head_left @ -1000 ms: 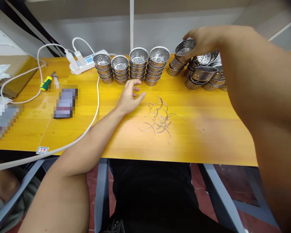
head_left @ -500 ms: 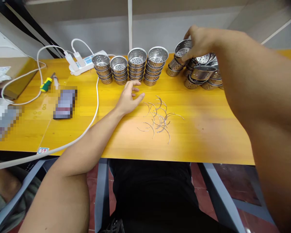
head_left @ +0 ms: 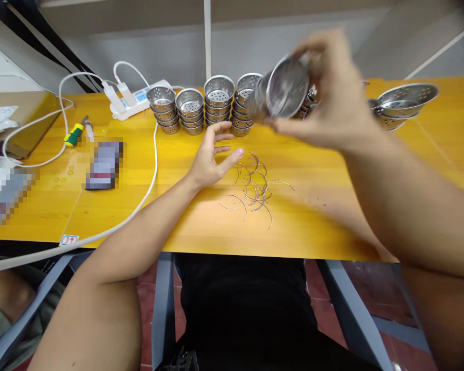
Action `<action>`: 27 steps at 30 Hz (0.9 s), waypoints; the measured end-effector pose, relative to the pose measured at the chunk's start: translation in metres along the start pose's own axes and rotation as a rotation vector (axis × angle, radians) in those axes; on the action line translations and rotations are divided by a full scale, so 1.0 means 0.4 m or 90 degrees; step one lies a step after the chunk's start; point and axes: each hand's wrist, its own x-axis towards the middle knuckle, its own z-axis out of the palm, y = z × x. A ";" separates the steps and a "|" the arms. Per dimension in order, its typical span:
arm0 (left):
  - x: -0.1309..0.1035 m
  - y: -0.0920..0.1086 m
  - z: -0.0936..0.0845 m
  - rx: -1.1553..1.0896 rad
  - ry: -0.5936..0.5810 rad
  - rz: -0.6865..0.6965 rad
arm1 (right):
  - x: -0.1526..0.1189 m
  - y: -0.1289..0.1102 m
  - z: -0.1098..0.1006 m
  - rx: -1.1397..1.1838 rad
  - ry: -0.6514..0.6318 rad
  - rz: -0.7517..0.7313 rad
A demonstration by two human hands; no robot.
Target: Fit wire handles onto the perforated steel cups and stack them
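My right hand (head_left: 328, 93), blurred by motion, grips a perforated metal cup (head_left: 286, 87) by its rim. The cup is tilted in the air, its mouth turned toward me, in front of the rightmost stack; whether more cups sit nested behind it I cannot tell. My left hand (head_left: 214, 157) is open above the table, thumb and fingers apart, with nothing in it. Just right of it lies a loose pile of curved thin wire pieces (head_left: 257, 188). Behind stand several stacks of perforated metal cups (head_left: 218, 98).
More cups (head_left: 406, 100) stand at the right, partly hidden by my right hand. A power strip (head_left: 137, 98) with white plugs, a green and yellow screwdriver (head_left: 74, 135) and a blurred-out phone (head_left: 104, 165) are on the left. A white cable (head_left: 147, 190) crosses the table. Another person's leg (head_left: 3, 293) shows lower left.
My right hand has lifted a cup from the right-hand group and brought it left and toward me, tilting it. My left hand has shifted slightly right, still open.
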 end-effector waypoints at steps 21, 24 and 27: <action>0.027 -0.025 -0.045 0.051 -0.051 0.091 | -0.233 0.023 0.263 0.079 -0.124 -0.076; 0.030 -0.012 -0.047 0.063 -0.065 0.142 | -0.227 0.020 0.266 0.075 -0.135 -0.067; 0.033 -0.010 -0.049 0.073 -0.072 0.154 | -0.221 0.015 0.262 0.081 -0.112 -0.032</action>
